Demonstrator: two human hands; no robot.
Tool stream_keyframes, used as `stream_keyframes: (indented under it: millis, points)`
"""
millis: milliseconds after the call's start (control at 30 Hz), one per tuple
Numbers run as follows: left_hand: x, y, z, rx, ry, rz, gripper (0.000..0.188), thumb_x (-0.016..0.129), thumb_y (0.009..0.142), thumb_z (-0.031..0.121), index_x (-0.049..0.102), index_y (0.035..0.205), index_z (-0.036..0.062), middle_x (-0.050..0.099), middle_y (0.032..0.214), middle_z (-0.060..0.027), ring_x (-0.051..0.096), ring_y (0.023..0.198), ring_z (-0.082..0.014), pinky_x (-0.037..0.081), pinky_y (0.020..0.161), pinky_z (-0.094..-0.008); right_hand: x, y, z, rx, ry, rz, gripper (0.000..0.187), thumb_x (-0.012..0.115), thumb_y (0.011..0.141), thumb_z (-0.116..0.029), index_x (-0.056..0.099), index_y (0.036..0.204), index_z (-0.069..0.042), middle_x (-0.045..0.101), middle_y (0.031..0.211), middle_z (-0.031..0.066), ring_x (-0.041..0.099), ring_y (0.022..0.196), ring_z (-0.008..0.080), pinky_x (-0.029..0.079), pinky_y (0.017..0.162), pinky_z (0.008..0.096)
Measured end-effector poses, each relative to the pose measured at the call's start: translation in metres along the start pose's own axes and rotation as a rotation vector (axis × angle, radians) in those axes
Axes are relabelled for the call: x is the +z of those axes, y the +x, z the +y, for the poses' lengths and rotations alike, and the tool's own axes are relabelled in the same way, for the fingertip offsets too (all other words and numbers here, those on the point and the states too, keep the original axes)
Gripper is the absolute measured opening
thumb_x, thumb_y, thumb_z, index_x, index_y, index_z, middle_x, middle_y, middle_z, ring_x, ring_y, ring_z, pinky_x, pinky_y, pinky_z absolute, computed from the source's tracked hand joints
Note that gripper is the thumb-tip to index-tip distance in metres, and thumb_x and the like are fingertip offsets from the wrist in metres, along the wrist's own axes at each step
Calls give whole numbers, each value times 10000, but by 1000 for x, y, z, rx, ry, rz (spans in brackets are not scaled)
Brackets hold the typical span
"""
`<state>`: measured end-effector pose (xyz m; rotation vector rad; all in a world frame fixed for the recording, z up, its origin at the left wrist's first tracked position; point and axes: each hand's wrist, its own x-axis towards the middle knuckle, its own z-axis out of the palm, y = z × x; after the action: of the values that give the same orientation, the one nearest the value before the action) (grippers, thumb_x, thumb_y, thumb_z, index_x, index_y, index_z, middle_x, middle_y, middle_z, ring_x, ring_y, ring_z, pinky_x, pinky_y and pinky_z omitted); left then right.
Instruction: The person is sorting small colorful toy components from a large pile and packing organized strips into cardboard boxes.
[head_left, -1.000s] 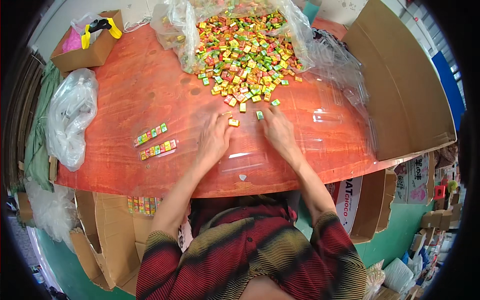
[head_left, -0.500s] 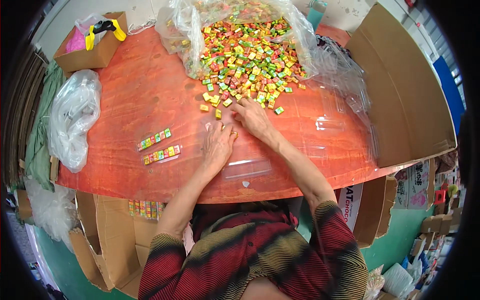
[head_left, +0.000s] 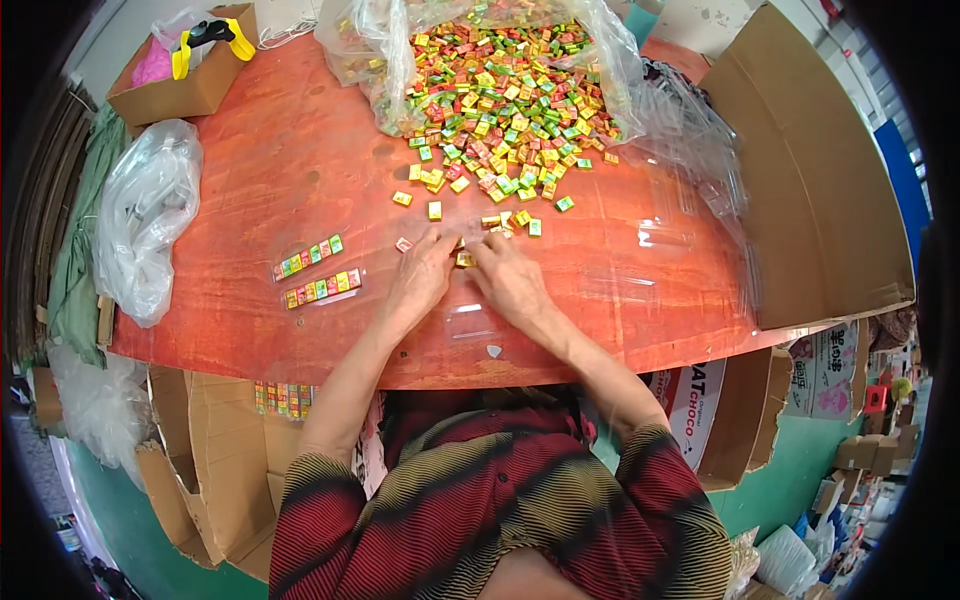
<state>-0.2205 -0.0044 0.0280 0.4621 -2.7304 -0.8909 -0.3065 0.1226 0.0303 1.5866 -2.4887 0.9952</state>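
Close together over the table, my hands work at a few small yellow boxes (head_left: 465, 259). My left hand (head_left: 422, 278) has its fingers curled in at the left of these boxes; what its fingertips pinch is hidden. My right hand (head_left: 510, 283) is closed, its thumb and fingertips against a yellow box. A clear plastic tray (head_left: 470, 322) lies just below the hands. Beyond them, several loose boxes (head_left: 435, 211) lie in front of a large heap of small red, yellow and green boxes (head_left: 510, 110). Two neat rows of such boxes, a far row (head_left: 308, 257) and a near row (head_left: 323, 288), lie to the left.
A clear plastic bag (head_left: 395, 75) surrounds the heap. Empty clear trays (head_left: 620, 285) lie right, beside a tall cardboard sheet (head_left: 810, 180). A plastic bag (head_left: 150, 220) and a carton with a yellow-black tool (head_left: 190, 90) stand left. An open carton (head_left: 230, 460) sits below the table's edge.
My right hand has come back from the edge of the heap toward my left hand. Several boxes now lie just beyond my right fingers. The view has shifted slightly.
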Motion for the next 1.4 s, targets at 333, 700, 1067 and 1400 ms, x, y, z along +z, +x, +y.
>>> stream_keyframes:
  millis: [333, 700, 1067, 1400]
  points:
    - [-19, -17, -12, -19, 231, 302, 327, 630, 706, 21, 546, 1022, 23, 476, 903, -158, 516, 867, -327, 427, 733, -407, -3, -7, 31, 24, -116, -31, 103, 550, 778, -93, 531, 876, -66, 529, 842, 122, 557, 799, 310, 467, 607, 396]
    - [2, 2, -5, 45, -116, 50, 340, 582, 722, -12, 543, 1060, 7, 515, 940, -142, 536, 875, -302, 438, 760, -366, -4, 1, 16, 140, -90, -172, 330, 625, 732, -132, 494, 1018, -33, 555, 881, 163, 579, 754, 339, 472, 591, 419]
    - [6, 10, 1, 15, -142, -67, 350, 594, 682, -10, 565, 1029, 12, 528, 950, -173, 544, 887, -326, 441, 779, -381, -5, 0, 24, 103, -18, -166, 302, 575, 752, -70, 516, 1048, -68, 526, 918, 169, 562, 788, 358, 467, 630, 439]
    - [-4, 33, -13, 173, -93, -183, 281, 597, 713, 8, 581, 993, 20, 514, 835, -129, 524, 770, -267, 433, 709, -353, -1, -2, 22, 106, 2, -94, 243, 578, 755, -86, 531, 993, -61, 516, 894, 164, 565, 752, 360, 471, 617, 438]
